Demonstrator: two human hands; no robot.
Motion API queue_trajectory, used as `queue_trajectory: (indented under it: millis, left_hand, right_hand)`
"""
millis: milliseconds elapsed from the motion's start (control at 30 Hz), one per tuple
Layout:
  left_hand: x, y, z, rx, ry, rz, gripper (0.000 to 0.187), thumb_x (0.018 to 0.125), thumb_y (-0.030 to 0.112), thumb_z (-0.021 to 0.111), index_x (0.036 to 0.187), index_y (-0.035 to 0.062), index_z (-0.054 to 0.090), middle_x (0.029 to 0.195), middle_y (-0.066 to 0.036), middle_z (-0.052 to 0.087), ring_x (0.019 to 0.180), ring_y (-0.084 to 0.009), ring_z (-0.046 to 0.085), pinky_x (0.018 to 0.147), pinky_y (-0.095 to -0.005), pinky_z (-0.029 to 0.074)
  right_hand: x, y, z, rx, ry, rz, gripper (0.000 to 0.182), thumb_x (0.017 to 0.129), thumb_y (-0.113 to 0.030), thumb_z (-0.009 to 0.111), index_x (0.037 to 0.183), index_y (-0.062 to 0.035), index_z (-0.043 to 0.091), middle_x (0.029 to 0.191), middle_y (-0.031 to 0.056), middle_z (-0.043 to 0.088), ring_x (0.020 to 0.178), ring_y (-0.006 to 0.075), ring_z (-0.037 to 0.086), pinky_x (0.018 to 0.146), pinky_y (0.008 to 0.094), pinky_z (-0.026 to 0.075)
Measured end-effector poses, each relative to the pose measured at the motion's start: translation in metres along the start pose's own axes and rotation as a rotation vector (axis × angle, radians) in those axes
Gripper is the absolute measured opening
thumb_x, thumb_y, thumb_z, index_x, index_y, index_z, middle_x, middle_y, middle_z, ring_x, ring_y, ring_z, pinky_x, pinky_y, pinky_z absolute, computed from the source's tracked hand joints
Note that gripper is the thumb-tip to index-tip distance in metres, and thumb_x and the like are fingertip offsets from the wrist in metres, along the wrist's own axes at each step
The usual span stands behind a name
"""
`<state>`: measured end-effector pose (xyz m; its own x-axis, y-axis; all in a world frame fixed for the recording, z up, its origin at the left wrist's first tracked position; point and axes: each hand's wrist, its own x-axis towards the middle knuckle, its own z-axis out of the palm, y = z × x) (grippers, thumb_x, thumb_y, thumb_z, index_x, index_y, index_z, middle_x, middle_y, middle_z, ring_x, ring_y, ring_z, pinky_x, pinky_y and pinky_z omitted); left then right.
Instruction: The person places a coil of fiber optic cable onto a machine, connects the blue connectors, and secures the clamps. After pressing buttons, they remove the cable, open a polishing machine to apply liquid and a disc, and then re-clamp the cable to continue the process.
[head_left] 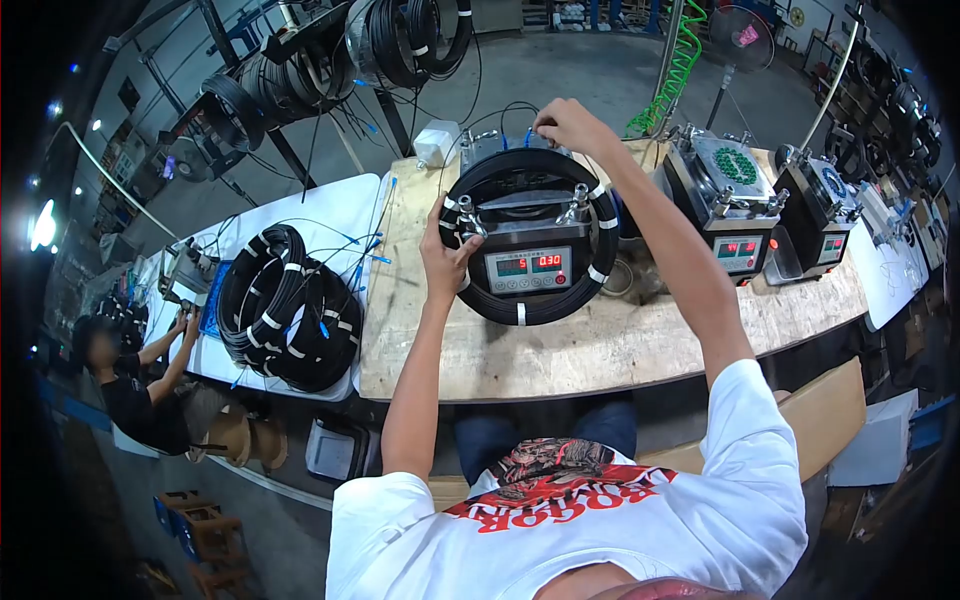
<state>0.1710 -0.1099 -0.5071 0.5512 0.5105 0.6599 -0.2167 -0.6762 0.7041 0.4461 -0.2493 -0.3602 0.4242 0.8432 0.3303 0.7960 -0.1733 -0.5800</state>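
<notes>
Cable coil (547, 312): round, face toward camera | left fingers (467, 249): gripping its left rim | right fingers (547, 121): curled, cannot tell grip

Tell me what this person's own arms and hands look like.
The left hand and right hand are human and ungloved. The forearms are bare below the short, loose white sleeves of a T-shirt with a red-and-dark print and red lettering.

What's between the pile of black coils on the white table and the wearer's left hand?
In the head view, blue-tipped cable ends by the white table's edge, then a bare strip of wooden benchtop before the left hand.
</notes>
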Motion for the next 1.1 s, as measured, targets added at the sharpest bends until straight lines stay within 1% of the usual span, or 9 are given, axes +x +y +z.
queue_trajectory:
  millis: [100,233,367,633,767,867,967,1033,1100]
  left_hand:
    - [0.0,0.005,0.0,-0.069,-0.003,-0.082,0.092,0.075,0.041,0.089,0.147,0.0019,0.048,0.119,-0.022,0.069,0.106,-0.0322,0.07,0.093,-0.0413,0.054]
    - [-0.001,0.003,-0.001,-0.033,-0.009,-0.087,0.094,0.075,0.044,0.089,0.147,-0.0001,0.047,0.117,-0.022,0.07,0.106,-0.0331,0.069,0.093,-0.0414,0.054]
    - [-0.001,0.002,0.003,-0.056,0.03,-0.027,0.098,0.073,0.053,0.087,0.146,-0.0002,0.048,0.117,-0.021,0.07,0.106,-0.0333,0.07,0.094,-0.0413,0.053]
    - [-0.003,0.004,0.003,-0.111,0.025,-0.048,0.092,0.075,0.04,0.09,0.146,0.0006,0.048,0.114,-0.02,0.07,0.103,-0.0288,0.069,0.092,-0.0388,0.054]
    - [-0.002,0.008,0.002,-0.103,0.02,-0.037,0.092,0.075,0.038,0.091,0.147,0.0,0.047,0.114,-0.019,0.071,0.103,-0.0278,0.069,0.092,-0.0383,0.054]
    - [-0.002,0.01,0.001,-0.026,0.008,0.033,0.086,0.082,0.034,0.087,0.148,-0.0001,0.044,0.111,-0.013,0.07,0.099,-0.0173,0.066,0.09,-0.031,0.053]
    - [-0.002,0.003,0.003,-0.084,0.027,-0.006,0.092,0.075,0.037,0.091,0.146,-0.0004,0.047,0.112,-0.02,0.071,0.101,-0.0279,0.07,0.091,-0.0384,0.054]
    - [-0.001,0.004,0.002,-0.069,0.025,-0.003,0.091,0.075,0.036,0.091,0.146,-0.0005,0.048,0.111,-0.02,0.071,0.099,-0.0281,0.07,0.09,-0.0384,0.055]
    - [-0.003,0.007,0.001,-0.081,-0.001,-0.065,0.088,0.078,0.04,0.088,0.145,0.0007,0.048,0.113,-0.02,0.067,0.102,-0.0318,0.067,0.093,-0.0406,0.052]
  right_hand:
    - [0.018,0.005,0.006,-0.108,-0.137,0.108,0.023,0.088,-0.014,0.074,0.102,0.0039,0.076,0.079,0.0178,0.074,0.065,0.0224,0.071,0.063,0.035,0.055]
    - [0.026,0.014,0.014,-0.243,-0.236,0.172,0.031,0.083,-0.022,0.08,0.1,0.0039,0.076,0.081,0.0182,0.074,0.068,0.0251,0.071,0.066,0.0372,0.055]
    - [0.023,0.027,0.025,-0.127,-0.115,0.099,0.035,0.08,-0.025,0.082,0.101,0.0033,0.077,0.084,0.0193,0.075,0.076,0.0285,0.073,0.071,0.0384,0.056]
    - [0.022,0.036,0.028,0.001,-0.034,0.039,0.031,0.077,-0.019,0.084,0.101,0.0009,0.078,0.091,0.0191,0.077,0.083,0.0309,0.075,0.076,0.0391,0.057]
    - [0.025,0.043,0.027,-0.017,-0.075,-0.021,0.031,0.078,-0.022,0.082,0.101,-0.0006,0.079,0.09,0.0168,0.077,0.083,0.027,0.075,0.077,0.0376,0.056]
    - [0.026,0.043,0.028,-0.06,-0.079,-0.084,0.027,0.081,-0.02,0.08,0.101,-0.0009,0.079,0.089,0.0148,0.077,0.081,0.0253,0.074,0.076,0.0376,0.056]
    - [0.024,0.039,0.026,0.053,-0.067,-0.023,0.024,0.085,-0.017,0.077,0.101,0.0006,0.077,0.088,0.0132,0.077,0.079,0.0222,0.073,0.071,0.0358,0.057]
    - [0.016,0.028,0.016,0.317,-0.07,0.103,0.023,0.087,-0.015,0.076,0.101,0.0034,0.074,0.087,0.0134,0.076,0.077,0.0217,0.072,0.065,0.0349,0.057]
    - [0.011,0.012,0.013,0.339,0.051,0.071,0.019,0.091,-0.013,0.071,0.102,0.0022,0.071,0.087,0.0112,0.075,0.074,0.0185,0.069,0.061,0.0327,0.056]
